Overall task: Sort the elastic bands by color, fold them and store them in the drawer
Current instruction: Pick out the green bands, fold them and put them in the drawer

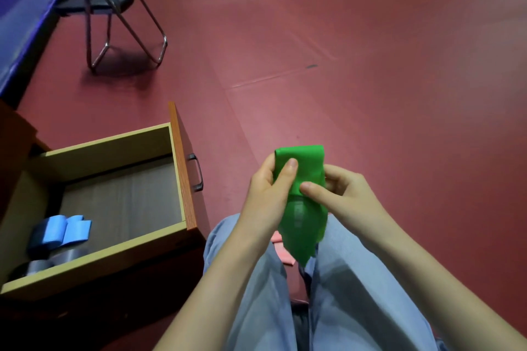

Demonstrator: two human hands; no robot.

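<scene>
A green elastic band (302, 216) is held upright over my knees, its top part folded over and its loose tail hanging down between my legs. My left hand (268, 188) grips its left side with the thumb pressed on the front. My right hand (342, 194) pinches the right edge, the thumb laid across the fold. The open wooden drawer (179, 168) stands to my left; folded blue bands (64, 229) lie in its near left corner, with grey folded bands (57, 259) in front of them. A pink band (282, 251) lies on the floor under my legs, mostly hidden.
The drawer's front panel with a dark metal handle (196, 172) faces my left knee. A folding metal chair (119, 11) stands at the back left beside a blue mat (25, 8). Red floor (370, 65) stretches ahead and to the right.
</scene>
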